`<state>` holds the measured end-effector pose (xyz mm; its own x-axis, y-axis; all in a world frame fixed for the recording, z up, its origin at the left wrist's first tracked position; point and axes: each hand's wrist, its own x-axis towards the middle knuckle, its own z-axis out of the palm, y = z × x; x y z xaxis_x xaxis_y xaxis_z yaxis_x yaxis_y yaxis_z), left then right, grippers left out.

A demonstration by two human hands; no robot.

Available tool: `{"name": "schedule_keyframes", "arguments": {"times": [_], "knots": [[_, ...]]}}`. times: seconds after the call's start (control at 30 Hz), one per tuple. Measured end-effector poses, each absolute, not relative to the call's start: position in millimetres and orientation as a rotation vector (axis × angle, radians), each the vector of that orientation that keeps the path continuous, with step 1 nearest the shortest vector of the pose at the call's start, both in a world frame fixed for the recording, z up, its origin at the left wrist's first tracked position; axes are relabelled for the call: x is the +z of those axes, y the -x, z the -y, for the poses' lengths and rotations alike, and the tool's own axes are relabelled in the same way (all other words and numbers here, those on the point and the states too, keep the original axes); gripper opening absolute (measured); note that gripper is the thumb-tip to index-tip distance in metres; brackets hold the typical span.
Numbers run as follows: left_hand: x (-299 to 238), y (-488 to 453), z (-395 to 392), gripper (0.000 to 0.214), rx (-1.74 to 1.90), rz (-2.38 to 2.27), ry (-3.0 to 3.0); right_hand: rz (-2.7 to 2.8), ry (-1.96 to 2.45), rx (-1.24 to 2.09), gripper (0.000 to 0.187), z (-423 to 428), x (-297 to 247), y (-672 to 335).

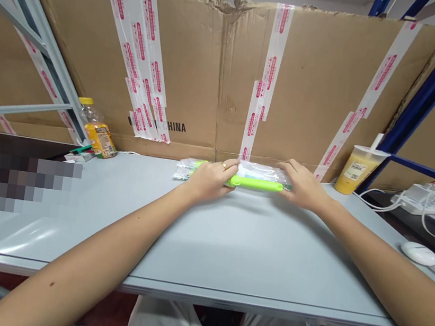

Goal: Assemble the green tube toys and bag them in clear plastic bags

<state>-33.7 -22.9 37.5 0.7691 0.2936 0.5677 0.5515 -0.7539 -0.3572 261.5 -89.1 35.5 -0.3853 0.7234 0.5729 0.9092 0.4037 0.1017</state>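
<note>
My left hand (212, 179) is closed around a lime-green plastic handle (258, 184) near the back of the grey table. The handle is slim and points right, with what looks like a small hole at its tip. Behind and beside it lies a clear plastic bag (262, 171), whose crinkled left end (184, 170) shows more green inside. At the bag's right end, my right hand (301, 186) has its fingers bent over the plastic, thumb below. The fingers of my left hand cover part of the handle, so the whole item's kind cannot be made out.
A tall cardboard panel (197, 75) with tape strips stands behind the table (206, 247). At the back left is an orange drink bottle (101, 134); at the back right, a yellow drink cup (356, 173). Farther right are a white mouse-shaped device (420, 254), power strip (416, 204) and cables.
</note>
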Motion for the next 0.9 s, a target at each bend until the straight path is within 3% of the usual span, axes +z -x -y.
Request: {"name": "schedule_keyframes", "arguments": {"times": [0.27,0.63,0.9], "knots": [[37,35,19,0.016,-0.651,0.496,2.606,2.24,1.359,-0.523,0.044,89,35,-261],[38,16,40,0.019,-1.433,0.597,2.702,2.234,1.347,-0.448,0.057,94,35,-247],[38,5,55,0.017,-1.529,0.626,2.799,2.205,1.431,-0.313,0.054,104,35,-224]]}}
